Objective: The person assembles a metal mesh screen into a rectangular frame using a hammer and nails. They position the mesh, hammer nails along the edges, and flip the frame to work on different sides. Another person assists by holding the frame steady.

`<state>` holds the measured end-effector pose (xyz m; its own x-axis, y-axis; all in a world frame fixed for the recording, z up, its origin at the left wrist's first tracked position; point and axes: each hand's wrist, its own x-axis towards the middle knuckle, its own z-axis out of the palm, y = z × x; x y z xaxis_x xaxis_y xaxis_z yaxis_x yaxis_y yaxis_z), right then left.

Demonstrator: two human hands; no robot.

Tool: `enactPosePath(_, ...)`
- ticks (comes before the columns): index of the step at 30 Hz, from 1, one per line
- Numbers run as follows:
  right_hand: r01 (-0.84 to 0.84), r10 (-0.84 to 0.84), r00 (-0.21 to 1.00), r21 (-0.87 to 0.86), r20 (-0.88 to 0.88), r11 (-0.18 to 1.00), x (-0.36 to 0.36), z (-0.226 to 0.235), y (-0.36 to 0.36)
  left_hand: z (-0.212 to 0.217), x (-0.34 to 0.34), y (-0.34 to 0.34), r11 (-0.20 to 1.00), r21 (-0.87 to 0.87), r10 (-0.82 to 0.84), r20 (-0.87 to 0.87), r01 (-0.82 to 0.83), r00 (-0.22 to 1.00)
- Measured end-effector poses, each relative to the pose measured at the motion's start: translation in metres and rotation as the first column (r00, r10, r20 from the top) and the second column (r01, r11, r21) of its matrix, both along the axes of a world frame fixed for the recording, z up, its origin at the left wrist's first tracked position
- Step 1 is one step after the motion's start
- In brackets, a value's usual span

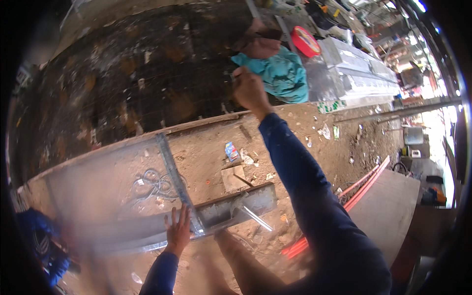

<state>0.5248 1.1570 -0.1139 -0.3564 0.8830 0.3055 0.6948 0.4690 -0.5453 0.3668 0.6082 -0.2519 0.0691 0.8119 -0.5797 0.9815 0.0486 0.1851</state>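
Note:
My left hand (178,231) has its fingers spread against a metal frame (173,169), close to the corner where its crossbar meets the long lower bar. Farther off, my right hand (251,93) is over the edge of a dark, stained tabletop (162,64), its fingers curled in. It overlaps the near left side of a crumpled teal cloth (285,76); what its fingers close on, if anything, is hidden. A brownish cloth (260,46) lies just behind the teal one. By my left hand, a grey metal channel (236,206) extends rightward.
A red round container (306,41) and stacked silvery metal lengths (361,69) are at the back right. Orange-red pipes (364,184) lie beside a flat board (386,211). Coiled cable (156,186) and litter are on the dirt. A co-worker's blue sleeve (56,265) shows at left.

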Motion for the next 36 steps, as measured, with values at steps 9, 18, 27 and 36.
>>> enactPosePath(9,0.1,-0.069,0.968,0.118,-0.24,0.988,0.031,-0.006,-0.032,-0.002,0.006,-0.002,0.998,0.064,-0.022,-0.032,0.024,0.999)
enactPosePath(18,0.134,-0.142,0.99,0.348,-0.003,0.928,0.101,0.055,0.06,-0.003,0.001,-0.001,0.999,0.028,-0.038,-0.043,0.039,0.998)
enactPosePath(27,-0.034,0.018,0.96,0.055,0.28,0.998,-0.003,0.036,0.156,-0.002,-0.001,0.0,1.0,-0.003,-0.022,0.004,0.022,1.0)
enactPosePath(36,-0.289,0.311,0.948,0.229,-0.07,0.93,-0.101,0.051,-0.028,-0.005,-0.007,-0.009,0.999,0.054,-0.007,-0.033,0.008,0.999)
